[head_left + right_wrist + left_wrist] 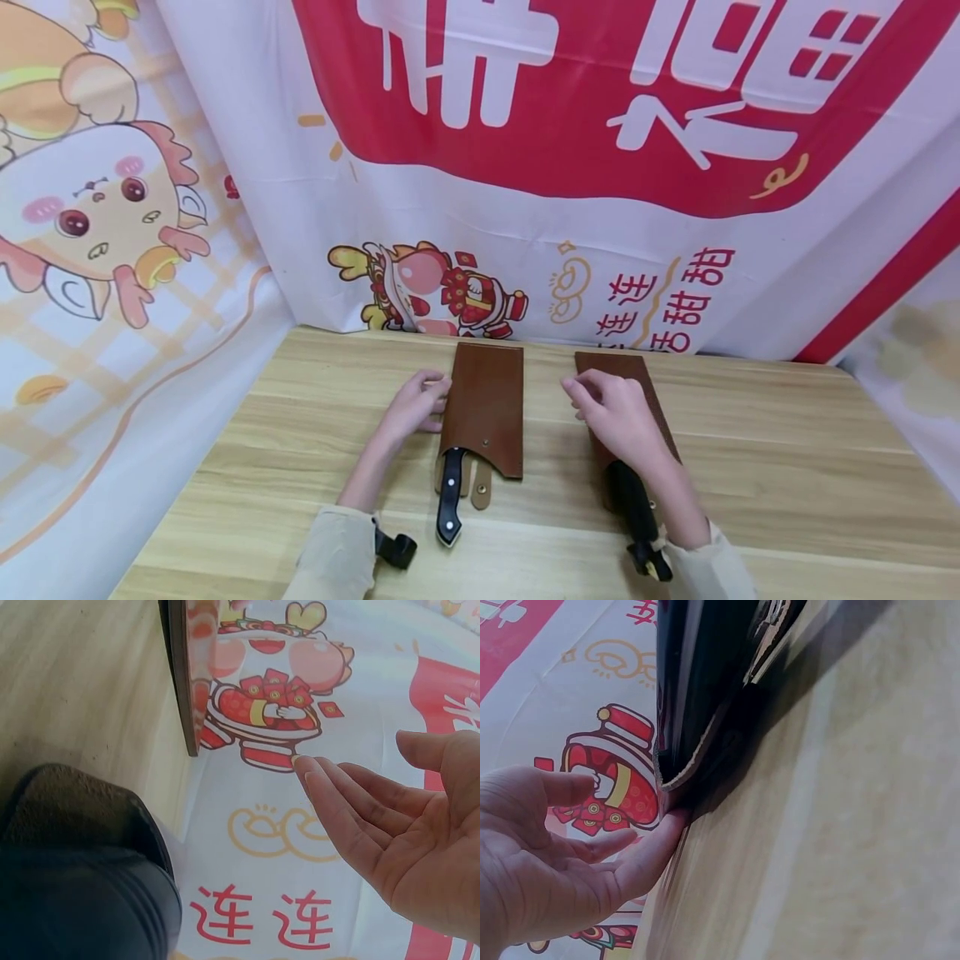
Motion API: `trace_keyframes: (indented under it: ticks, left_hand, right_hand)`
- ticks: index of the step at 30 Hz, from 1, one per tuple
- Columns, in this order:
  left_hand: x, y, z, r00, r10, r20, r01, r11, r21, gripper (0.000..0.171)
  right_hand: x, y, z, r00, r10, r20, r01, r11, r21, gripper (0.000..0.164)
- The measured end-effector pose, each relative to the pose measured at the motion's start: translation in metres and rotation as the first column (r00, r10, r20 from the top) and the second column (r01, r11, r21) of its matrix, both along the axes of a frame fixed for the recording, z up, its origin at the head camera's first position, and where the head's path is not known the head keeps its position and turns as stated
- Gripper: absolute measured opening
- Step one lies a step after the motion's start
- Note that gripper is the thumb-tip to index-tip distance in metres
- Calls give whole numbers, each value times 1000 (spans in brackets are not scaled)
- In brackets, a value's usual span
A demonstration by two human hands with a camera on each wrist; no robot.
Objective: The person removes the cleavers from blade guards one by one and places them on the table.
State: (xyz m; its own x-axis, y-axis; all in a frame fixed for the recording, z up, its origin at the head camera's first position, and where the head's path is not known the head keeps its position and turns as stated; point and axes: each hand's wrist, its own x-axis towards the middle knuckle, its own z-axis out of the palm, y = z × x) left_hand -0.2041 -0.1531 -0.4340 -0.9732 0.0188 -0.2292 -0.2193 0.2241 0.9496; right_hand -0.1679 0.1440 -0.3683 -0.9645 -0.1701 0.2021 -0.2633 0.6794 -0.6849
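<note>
Two brown leather sheaths are laid side by side on a wooden table, each with a black-handled knife in it. The left sheath is touched along its left edge by the left hand; fingers are relaxed and nearly straight, nothing is gripped. In the left wrist view a fingertip is seen against the sheath's edge. The left knife handle sticks out of the sheath's near end, just beside the wrist, toward the person. A tan strap tab is seen right of that handle.

The right hand is held over the right sheath, fingers loosely bent, palm empty in the right wrist view; whether the leather is touched cannot be told. The right knife handle lies under the right wrist, partly covered by the forearm.

A printed cartoon banner hangs beyond both hands.
</note>
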Motion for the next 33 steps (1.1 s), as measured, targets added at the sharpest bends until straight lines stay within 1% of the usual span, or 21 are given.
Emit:
trace_keyframes:
  ticks: [5, 12, 19, 27, 33]
  left_hand:
    - [0, 0, -1, 1000, 0, 0, 0, 1000, 6, 48]
    - [0, 0, -2, 1000, -7, 8, 7, 1000, 14, 48]
    - [0, -2, -3, 999, -1, 32, -1, 998, 69, 47]
    - [0, -2, -4, 999, 2, 48, -8, 993, 115, 47]
    - [0, -2, -6, 999, -6, 47, 0, 991, 133, 46]
  right_hand:
    - [0, -5, -3, 1000, 15, 5, -15, 1000, 8, 32]
    - [1, -13, -7, 999, 40, 33, -41, 999, 23, 28]
    - [2, -22, -11, 996, 57, 65, -60, 997, 49, 28]
    - [4, -32, -18, 993, 104, 59, -109, 990, 86, 24]
    - [7, -41, -21, 988, 97, 118, -111, 987, 114, 23]
